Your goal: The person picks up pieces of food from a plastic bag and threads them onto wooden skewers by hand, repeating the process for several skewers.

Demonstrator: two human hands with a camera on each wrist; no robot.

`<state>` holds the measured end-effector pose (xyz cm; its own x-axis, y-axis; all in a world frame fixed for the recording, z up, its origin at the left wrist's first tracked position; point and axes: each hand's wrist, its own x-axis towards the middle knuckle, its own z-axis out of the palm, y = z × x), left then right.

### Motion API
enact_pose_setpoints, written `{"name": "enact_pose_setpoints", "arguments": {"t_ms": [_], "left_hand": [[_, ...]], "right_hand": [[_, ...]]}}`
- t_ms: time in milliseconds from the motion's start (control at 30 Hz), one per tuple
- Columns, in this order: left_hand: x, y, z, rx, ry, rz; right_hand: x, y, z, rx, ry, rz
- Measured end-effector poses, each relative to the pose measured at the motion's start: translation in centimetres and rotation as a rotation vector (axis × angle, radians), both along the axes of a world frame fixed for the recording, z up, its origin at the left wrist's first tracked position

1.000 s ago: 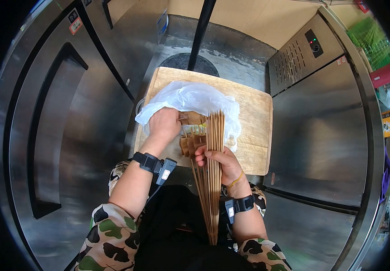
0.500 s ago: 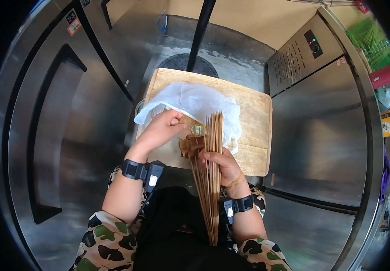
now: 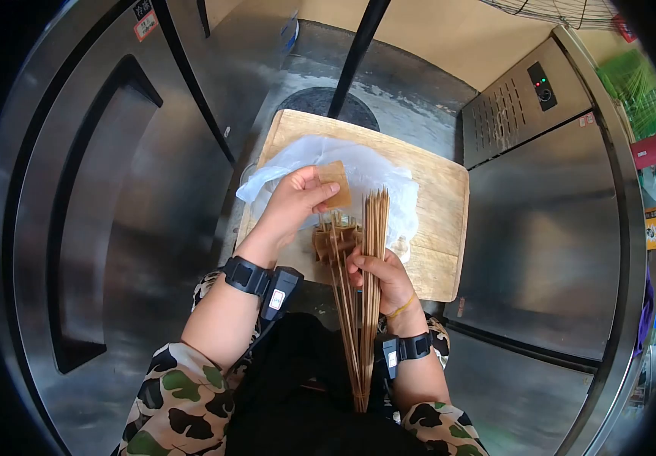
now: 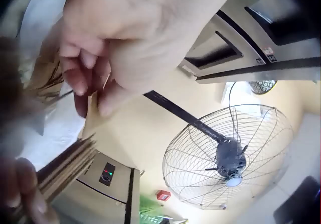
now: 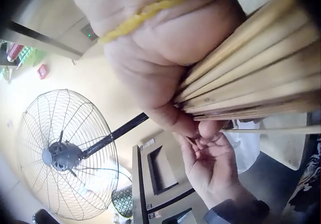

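Two steel fridges flank the scene: the left fridge (image 3: 126, 220) with a long dark handle, the right fridge (image 3: 548, 228) with small lights on its upper panel. Between them lies the wooden surface (image 3: 442, 205), its corners rounded. The fan (image 4: 230, 159), a round wire cage on a dark pole, appears in both wrist views. The white bag (image 3: 398, 194), crumpled and translucent, lies on the surface, beyond the right hand. The sticks (image 3: 372, 296) run from near to far, pointed ends far, near ends gathered close together at the person's lap; several slant apart on the left of the main bunch. The right hand (image 3: 391, 285) is closed around the bunch, thumb laid across it. The left hand (image 3: 291, 204), left of the sticks' far ends, pinches the square (image 3: 335, 182) between thumb and fingers; the square, thin, flat and brown, is held above the bag. The brown pieces (image 3: 326, 245) sit in a cluster at the far ends of the slanting sticks, just left of the right hand's fingertips. The yellow band (image 3: 401, 307) encircles the right wrist.
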<state>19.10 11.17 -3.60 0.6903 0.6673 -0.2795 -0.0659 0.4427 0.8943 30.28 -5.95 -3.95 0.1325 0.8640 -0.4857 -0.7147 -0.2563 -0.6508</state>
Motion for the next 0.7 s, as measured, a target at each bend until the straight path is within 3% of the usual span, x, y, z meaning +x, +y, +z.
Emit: {"name": "enact_pose_setpoints", "arguments": {"t_ms": [400,600,700], "left_hand": [[0.2,0.3,-1.3,-0.027,0.084,0.029],[-0.1,1.1,-1.9,0.151,0.196,0.016],[0.1,0.5,-1.2,-0.002,0.085,-0.002]], "right_hand": [[-0.4,0.4,0.4,-0.009,-0.204,0.024],[-0.4,0.1,0.1,-0.005,-0.228,0.015],[-0.4,0.1,0.1,-0.022,-0.27,0.021]]}}
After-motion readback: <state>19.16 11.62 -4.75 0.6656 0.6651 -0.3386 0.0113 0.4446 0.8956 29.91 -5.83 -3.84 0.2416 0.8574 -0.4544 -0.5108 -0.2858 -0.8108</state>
